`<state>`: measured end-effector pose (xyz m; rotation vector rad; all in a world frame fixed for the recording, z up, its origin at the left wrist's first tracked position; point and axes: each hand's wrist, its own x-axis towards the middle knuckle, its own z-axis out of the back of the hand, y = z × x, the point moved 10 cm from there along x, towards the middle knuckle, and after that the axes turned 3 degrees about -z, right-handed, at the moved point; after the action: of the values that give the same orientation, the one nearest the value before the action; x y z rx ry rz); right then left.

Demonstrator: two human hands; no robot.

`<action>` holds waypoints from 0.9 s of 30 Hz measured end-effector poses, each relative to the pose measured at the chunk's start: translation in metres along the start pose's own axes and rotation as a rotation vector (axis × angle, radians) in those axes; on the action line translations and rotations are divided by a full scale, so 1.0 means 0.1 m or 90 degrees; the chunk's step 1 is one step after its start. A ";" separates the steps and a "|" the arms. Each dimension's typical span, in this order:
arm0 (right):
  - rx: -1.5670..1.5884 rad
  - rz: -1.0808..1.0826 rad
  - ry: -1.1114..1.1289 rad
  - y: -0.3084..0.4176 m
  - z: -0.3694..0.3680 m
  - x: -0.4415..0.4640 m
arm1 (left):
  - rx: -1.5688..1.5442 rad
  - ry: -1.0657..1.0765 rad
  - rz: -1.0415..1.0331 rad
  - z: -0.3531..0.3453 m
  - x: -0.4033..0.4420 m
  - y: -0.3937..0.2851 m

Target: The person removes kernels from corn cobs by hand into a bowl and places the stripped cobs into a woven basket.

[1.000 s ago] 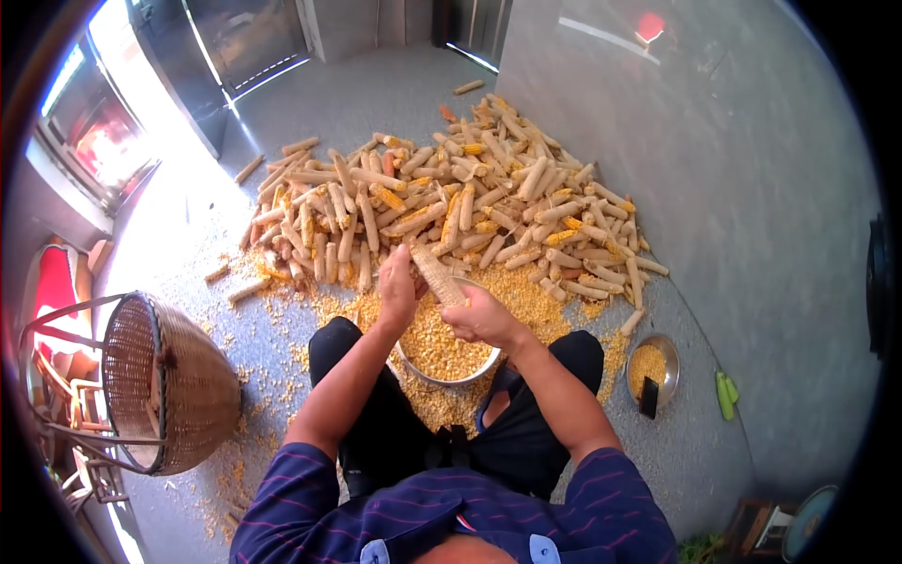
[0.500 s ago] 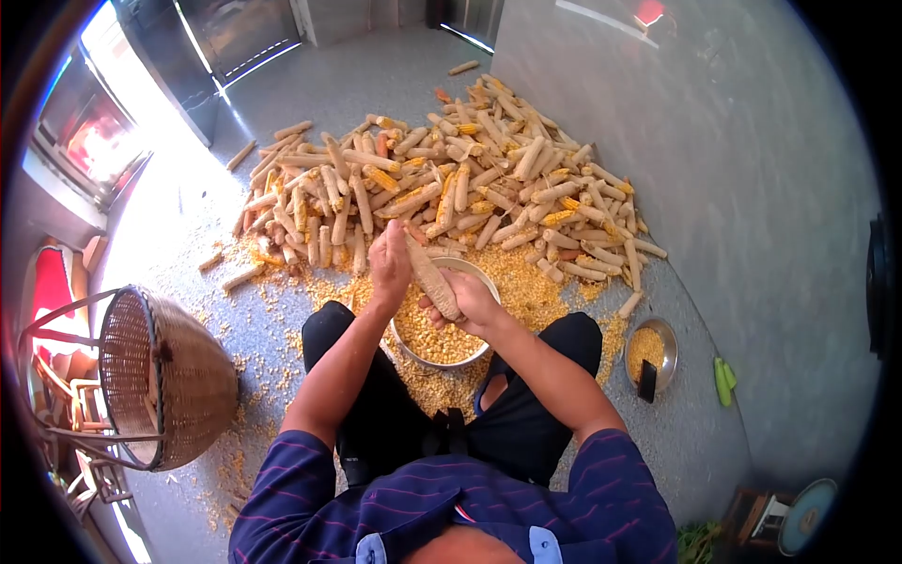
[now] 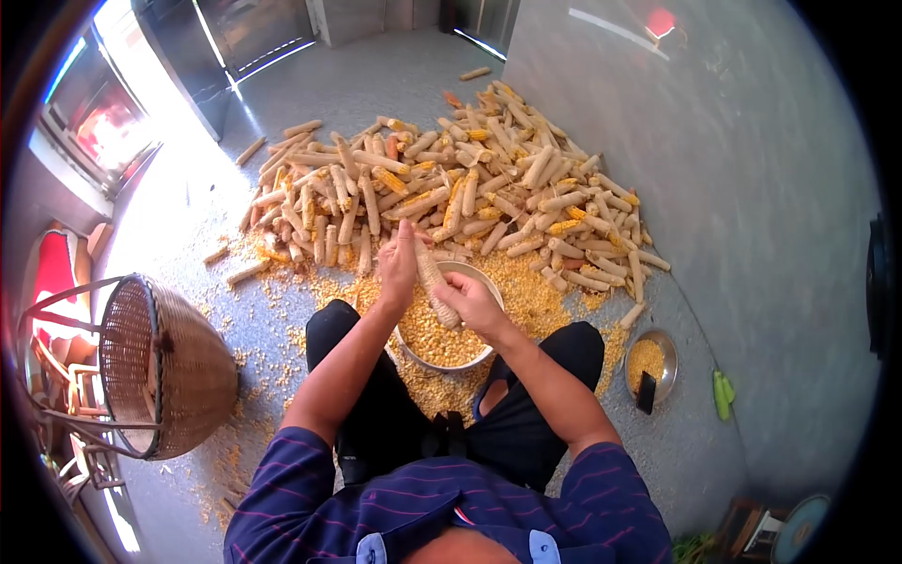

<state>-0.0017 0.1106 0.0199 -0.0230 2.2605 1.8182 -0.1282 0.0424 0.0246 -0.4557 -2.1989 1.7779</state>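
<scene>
Between my hands, over a round basin (image 3: 442, 368) of yellow kernels, is a mostly bare, pale corn cob (image 3: 431, 279). It slants, with its far end up and left. My left hand (image 3: 396, 270) is closed against the upper part of the cob, thumb pointing forward. Lower down, my right hand (image 3: 473, 301) grips the cob from the right side, its thumb lying across it. Loose kernels (image 3: 536, 291) cover the floor around the basin. Some of the fingers are hidden behind the cob and the hands.
A big heap of corn cobs (image 3: 376, 188) lies ahead, some with yellow kernels. A wicker basket (image 3: 193, 371) lies tipped at left. On the right are a metal bowl (image 3: 667, 362) with kernels, a dark phone (image 3: 646, 393) at it, and green pods (image 3: 722, 395) by the wall.
The cob has turned a little more upright between my hands. My right hand has shifted so its thumb side now lies over the cob. The view has shifted slightly.
</scene>
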 end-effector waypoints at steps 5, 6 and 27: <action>0.668 -0.122 0.241 0.20 -0.29 -0.11 | -0.114 0.064 0.073 -0.01 0.10 0.50; 0.641 -0.116 0.189 0.24 -0.29 -0.10 | -0.184 0.109 0.092 -0.23 -0.08 0.17; 0.011 -0.173 0.058 -0.05 -0.34 -0.15 | -0.440 -0.750 -0.240 6.02 -1.13 -1.91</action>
<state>0.0074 0.0745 0.0248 -0.3977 2.2066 1.6850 -0.2812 -0.5775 0.0853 1.1334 -3.2934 1.0808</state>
